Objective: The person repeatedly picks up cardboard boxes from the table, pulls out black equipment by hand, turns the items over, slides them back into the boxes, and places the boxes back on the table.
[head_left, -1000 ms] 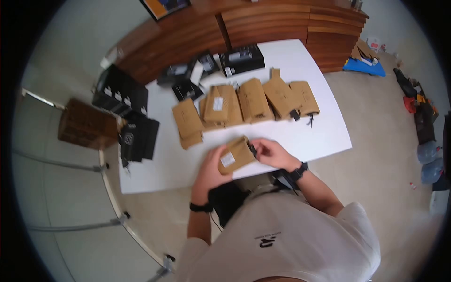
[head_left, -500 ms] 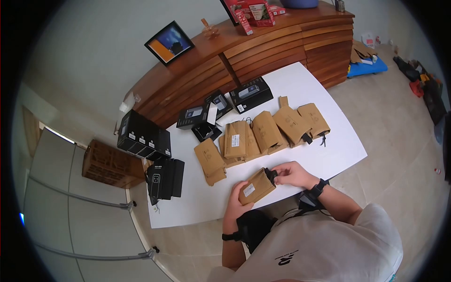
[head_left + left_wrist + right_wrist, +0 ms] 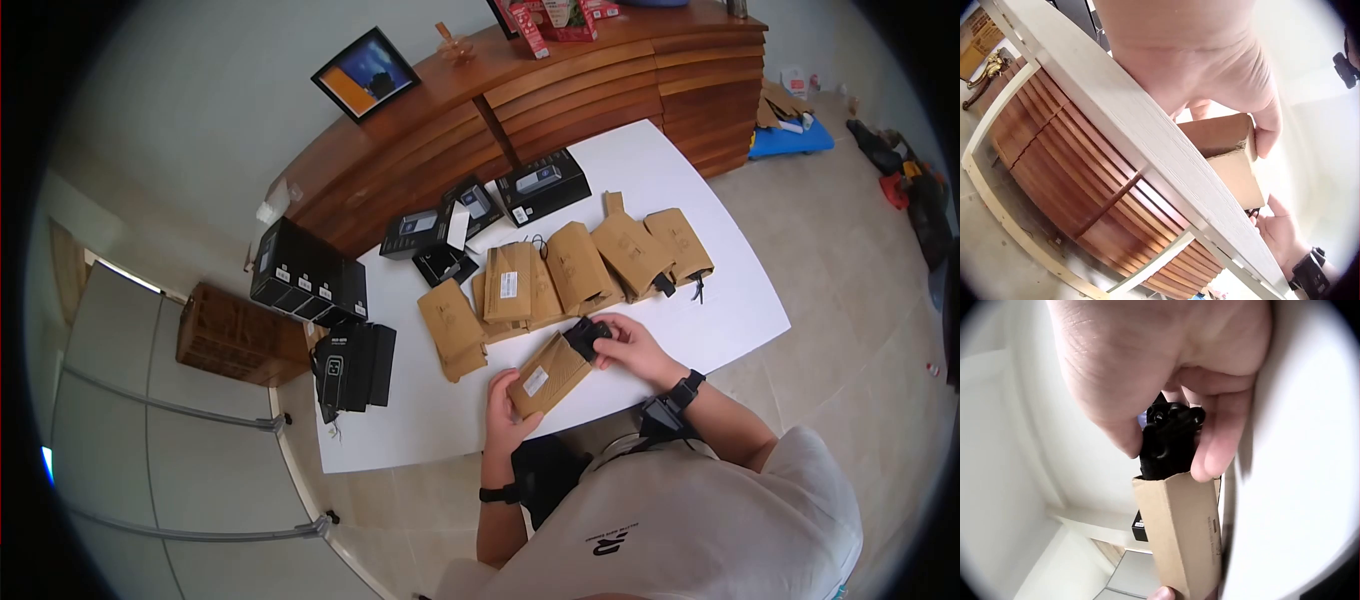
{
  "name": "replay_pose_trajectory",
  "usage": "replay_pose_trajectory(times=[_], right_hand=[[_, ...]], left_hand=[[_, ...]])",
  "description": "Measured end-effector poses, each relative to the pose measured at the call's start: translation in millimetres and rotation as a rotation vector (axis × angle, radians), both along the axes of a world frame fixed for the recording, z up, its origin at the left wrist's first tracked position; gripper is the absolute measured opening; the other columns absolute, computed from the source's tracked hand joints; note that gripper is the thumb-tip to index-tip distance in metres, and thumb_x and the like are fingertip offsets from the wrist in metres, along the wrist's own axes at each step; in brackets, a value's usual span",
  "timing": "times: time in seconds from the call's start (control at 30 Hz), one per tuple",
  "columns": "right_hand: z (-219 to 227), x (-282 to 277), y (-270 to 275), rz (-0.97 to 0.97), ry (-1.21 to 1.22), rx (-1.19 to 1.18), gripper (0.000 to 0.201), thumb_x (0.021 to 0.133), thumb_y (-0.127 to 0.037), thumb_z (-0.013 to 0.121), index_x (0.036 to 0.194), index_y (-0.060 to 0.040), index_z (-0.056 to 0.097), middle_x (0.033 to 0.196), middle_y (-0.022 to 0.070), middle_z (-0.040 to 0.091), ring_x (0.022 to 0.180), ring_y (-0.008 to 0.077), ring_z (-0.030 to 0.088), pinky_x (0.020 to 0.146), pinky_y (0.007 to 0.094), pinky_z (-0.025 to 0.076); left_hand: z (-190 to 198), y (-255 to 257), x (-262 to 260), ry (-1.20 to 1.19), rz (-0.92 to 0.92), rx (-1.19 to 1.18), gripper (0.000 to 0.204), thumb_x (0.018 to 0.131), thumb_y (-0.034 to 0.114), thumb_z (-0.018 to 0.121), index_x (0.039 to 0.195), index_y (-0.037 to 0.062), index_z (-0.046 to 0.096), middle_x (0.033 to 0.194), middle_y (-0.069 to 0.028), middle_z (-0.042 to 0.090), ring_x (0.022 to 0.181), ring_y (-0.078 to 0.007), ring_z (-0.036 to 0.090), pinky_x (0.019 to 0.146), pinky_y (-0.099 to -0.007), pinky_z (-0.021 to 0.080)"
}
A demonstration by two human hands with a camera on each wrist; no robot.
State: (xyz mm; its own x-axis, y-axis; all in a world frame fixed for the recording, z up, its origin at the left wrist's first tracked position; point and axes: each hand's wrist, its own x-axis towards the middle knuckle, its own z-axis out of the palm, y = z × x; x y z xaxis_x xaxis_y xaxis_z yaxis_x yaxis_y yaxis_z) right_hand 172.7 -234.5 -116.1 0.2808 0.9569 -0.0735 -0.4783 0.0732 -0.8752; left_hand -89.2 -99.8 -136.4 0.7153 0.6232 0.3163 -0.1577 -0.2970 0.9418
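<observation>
My left hand (image 3: 508,412) grips a small brown cardboard box (image 3: 556,382) with a white label, over the table's near side. From the box's open end sticks a black, lumpy item (image 3: 1167,447) with small knob-like parts; its lower portion is hidden inside the cardboard. My right hand (image 3: 635,352) pinches this black item between thumb and fingers, just beyond the box's opening. In the left wrist view, the thumb of the left hand (image 3: 1210,81) presses along one side of the box (image 3: 1238,178).
Several brown cardboard boxes (image 3: 575,265) lie in a row across the white table (image 3: 740,305), some with black straps or cords showing. Black printed boxes (image 3: 545,190) stand behind them, and more black boxes (image 3: 310,275) are at the left. A wooden cabinet (image 3: 580,95) stands behind the table.
The black item has come further out of the box's open end, with the right hand moving away from the box. The head view has tilted and shifted since the earliest frame.
</observation>
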Motion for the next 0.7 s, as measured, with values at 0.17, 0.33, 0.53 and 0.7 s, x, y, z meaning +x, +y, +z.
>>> replay_pose_trajectory(times=[0.17, 0.33, 0.53, 0.7], right_hand=[[-6, 7, 1, -0.241, 0.372, 0.062, 0.03, 0.095, -0.008, 0.051, 0.123, 0.0034, 0.051, 0.091, 0.0095, 0.064, 0.066, 0.0153, 0.063, 0.062, 0.0258, 0.053], [-11, 18, -1, -0.26, 0.595, 0.028, 0.019, 0.098, -0.017, 0.048, 0.104, 0.0001, 0.055, 0.078, 0.0092, 0.064, 0.061, 0.0176, 0.062, 0.059, 0.0262, 0.054], [-3, 22, 1, -0.236, 0.638, 0.042, 0.02, 0.097, -0.021, 0.051, 0.098, -0.0011, 0.055, 0.074, 0.006, 0.063, 0.061, 0.0147, 0.06, 0.058, 0.0256, 0.053], [-2, 19, 2, -0.242, 0.544, 0.001, 0.018, 0.097, -0.018, 0.051, 0.102, -0.0012, 0.054, 0.077, 0.0054, 0.061, 0.061, 0.0133, 0.059, 0.057, 0.0252, 0.052]], left_hand=[[-20, 7, -13, -0.029, 0.028, -0.107, 0.072, 0.068, 0.006, 0.078, 0.133, -0.0001, 0.046, 0.136, -0.0112, 0.045, 0.131, -0.0249, 0.042, 0.115, -0.0375, 0.029], [-16, 11, -17, -0.096, 0.146, -0.249, 0.072, 0.064, 0.0, 0.061, 0.134, -0.0029, 0.046, 0.138, -0.0142, 0.049, 0.137, -0.027, 0.041, 0.118, -0.0382, 0.025], [1, 6, -6, -0.148, 0.062, -0.201, 0.068, 0.068, 0.006, 0.069, 0.132, 0.0006, 0.047, 0.137, -0.0136, 0.046, 0.132, -0.0273, 0.043, 0.115, -0.0388, 0.028], [3, 5, 1, -0.078, 0.044, -0.049, 0.069, 0.066, 0.005, 0.072, 0.13, 0.0019, 0.048, 0.136, -0.0134, 0.045, 0.131, -0.026, 0.042, 0.113, -0.0374, 0.029]])
